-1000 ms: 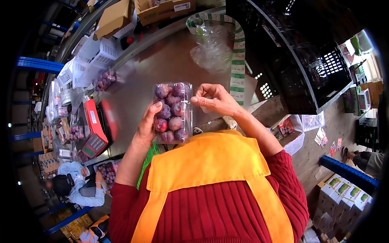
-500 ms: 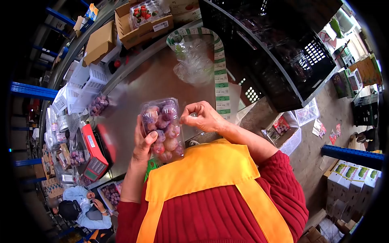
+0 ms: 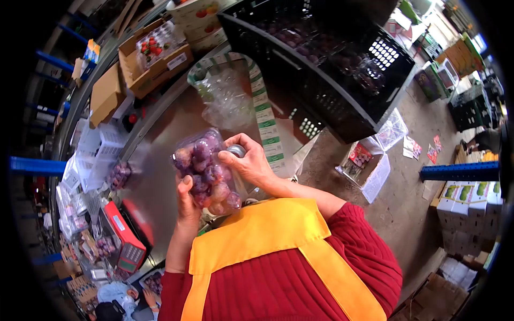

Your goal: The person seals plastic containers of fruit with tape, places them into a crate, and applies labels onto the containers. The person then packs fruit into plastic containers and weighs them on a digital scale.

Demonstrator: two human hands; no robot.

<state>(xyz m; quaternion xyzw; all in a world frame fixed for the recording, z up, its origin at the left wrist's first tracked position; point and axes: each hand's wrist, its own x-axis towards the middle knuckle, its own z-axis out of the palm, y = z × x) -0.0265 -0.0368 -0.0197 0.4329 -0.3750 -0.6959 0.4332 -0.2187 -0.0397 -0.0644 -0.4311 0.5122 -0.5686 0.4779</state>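
Note:
A clear plastic punnet of plums [image 3: 206,166] sits tilted in my left hand [image 3: 187,206], whose fingers are wrapped round its lower left side with the thumb in front. My right hand [image 3: 251,163] is at the punnet's upper right edge, thumb and forefinger curled together. A roundish grey patch [image 3: 236,151] shows between those fingers; I cannot tell whether it is a held object. Beyond the punnet, a strip of green and white labels [image 3: 265,115] curves along the metal table [image 3: 160,166], beside crumpled clear plastic [image 3: 227,101].
A black crate [image 3: 321,91] with packed plums stands at the upper right. On the left are a red scale [image 3: 126,235], white baskets [image 3: 96,144] and a carton with strawberries [image 3: 155,53]. Another person [image 3: 118,299] is at the lower left. White cartons [image 3: 466,206] are stacked at right.
The view has turned and shifted, so surroundings sit further left. My right hand has come to the punnet's edge from a little apart, and the punnet is tilted more.

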